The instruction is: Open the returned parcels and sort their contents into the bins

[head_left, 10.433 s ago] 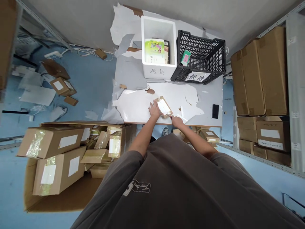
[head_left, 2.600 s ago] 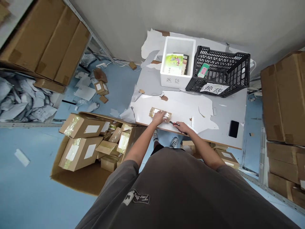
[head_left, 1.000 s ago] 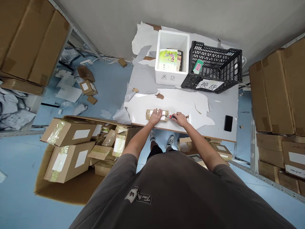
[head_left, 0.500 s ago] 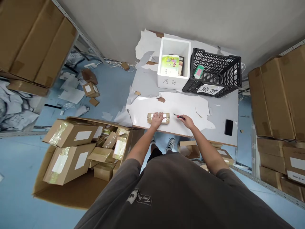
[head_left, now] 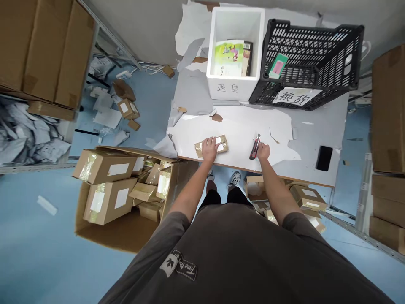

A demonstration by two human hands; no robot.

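A small taped cardboard box (head_left: 224, 144) with a white label lies slightly slanted near the table's front edge. My left hand (head_left: 209, 149) rests on top of it, its fingers spread across the box. To the right, my right hand (head_left: 263, 151) is closed on a red and black utility knife (head_left: 255, 147), held above the white paper and apart from the box. The knife's tip points toward the back of the table.
On the table (head_left: 329, 122) stand a white bin (head_left: 221, 89) with books and a black crate (head_left: 316, 78); a phone (head_left: 324, 158) lies at the right. A large carton (head_left: 110, 242) of parcels is at the lower left. Shelves with boxes flank both sides.
The knife has turned upright in view and moved right with my right hand, farther from the box. The box has tilted a little under my left hand. The head view has shifted.
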